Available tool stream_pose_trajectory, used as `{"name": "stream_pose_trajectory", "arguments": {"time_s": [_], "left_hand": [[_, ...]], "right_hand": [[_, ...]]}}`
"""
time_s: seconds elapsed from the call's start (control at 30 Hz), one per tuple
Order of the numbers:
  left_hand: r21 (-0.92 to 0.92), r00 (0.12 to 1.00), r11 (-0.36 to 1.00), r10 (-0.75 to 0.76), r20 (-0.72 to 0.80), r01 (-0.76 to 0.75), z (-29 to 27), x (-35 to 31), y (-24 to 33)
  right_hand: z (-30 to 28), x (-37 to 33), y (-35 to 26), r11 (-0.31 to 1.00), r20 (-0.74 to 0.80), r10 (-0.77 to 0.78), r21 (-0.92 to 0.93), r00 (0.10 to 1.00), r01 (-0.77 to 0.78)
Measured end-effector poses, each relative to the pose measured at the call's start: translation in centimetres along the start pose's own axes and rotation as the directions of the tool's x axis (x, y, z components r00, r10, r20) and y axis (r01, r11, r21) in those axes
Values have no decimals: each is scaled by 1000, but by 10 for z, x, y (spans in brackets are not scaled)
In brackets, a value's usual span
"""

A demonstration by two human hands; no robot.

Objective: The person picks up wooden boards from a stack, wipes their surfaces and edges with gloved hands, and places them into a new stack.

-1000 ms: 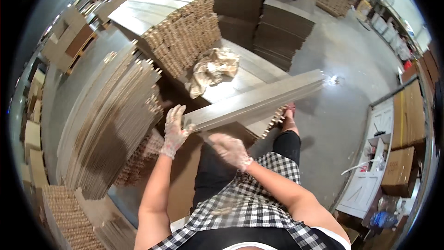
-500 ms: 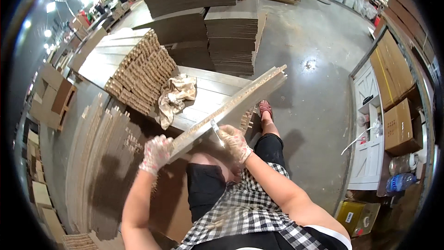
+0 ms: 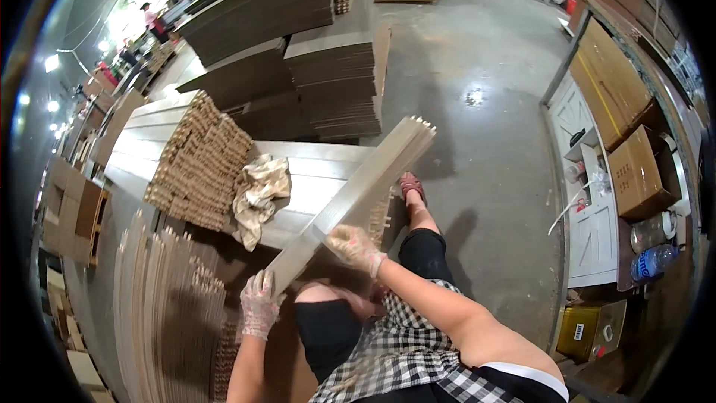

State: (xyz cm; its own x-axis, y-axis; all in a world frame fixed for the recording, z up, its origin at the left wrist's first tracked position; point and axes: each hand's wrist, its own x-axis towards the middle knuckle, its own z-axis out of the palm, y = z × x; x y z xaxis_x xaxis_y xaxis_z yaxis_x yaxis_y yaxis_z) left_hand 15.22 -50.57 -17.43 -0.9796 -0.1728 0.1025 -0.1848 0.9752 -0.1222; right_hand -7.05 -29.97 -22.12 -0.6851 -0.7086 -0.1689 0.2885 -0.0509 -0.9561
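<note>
A long, narrow grey board (image 3: 358,179) slants across in front of me, from its near end up toward the far right, with its smooth pale side up. My left hand (image 3: 259,304), in a thin patterned glove, is closed around the near end. My right hand (image 3: 356,248), gloved alike, is at the board's right side near its middle. Its curled fingers pinch a small, flat, pale strip (image 3: 319,234) lying against the board; its exact kind is unclear. Beneath and beyond the board are more flat grey boards (image 3: 313,164), with a crumpled beige cloth (image 3: 261,192) on them.
A stack of boards with rough ends (image 3: 198,168) stands left of the cloth. Upright boards (image 3: 168,306) lean at lower left. Tall panel stacks (image 3: 335,82) rise ahead. At right, a rack holds an open cardboard box (image 3: 634,172), a water bottle (image 3: 655,263) and a yellow tin (image 3: 589,332).
The board has turned over: its rough chipboard edge faced up before, and a smooth grey side does now. My right hand has moved slightly down and left, still holding the strip.
</note>
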Motion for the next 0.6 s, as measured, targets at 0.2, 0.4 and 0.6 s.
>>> {"name": "stream_pose_trajectory", "arguments": {"time_s": [0.2,0.4,0.6], "left_hand": [[-278,984,944,-171,42,176,32,13,-14],[-286,979,936,-197,48,203,37,17,-22],[-345,984,924,-176,-8,162,44,27,-16]], "right_hand": [[-8,15,-23,477,95,-436,-819,895,319],[-29,77,-1,-107,335,-444,-941,831,322],[-297,175,-82,50,-144,-668,-987,730,-150]]}}
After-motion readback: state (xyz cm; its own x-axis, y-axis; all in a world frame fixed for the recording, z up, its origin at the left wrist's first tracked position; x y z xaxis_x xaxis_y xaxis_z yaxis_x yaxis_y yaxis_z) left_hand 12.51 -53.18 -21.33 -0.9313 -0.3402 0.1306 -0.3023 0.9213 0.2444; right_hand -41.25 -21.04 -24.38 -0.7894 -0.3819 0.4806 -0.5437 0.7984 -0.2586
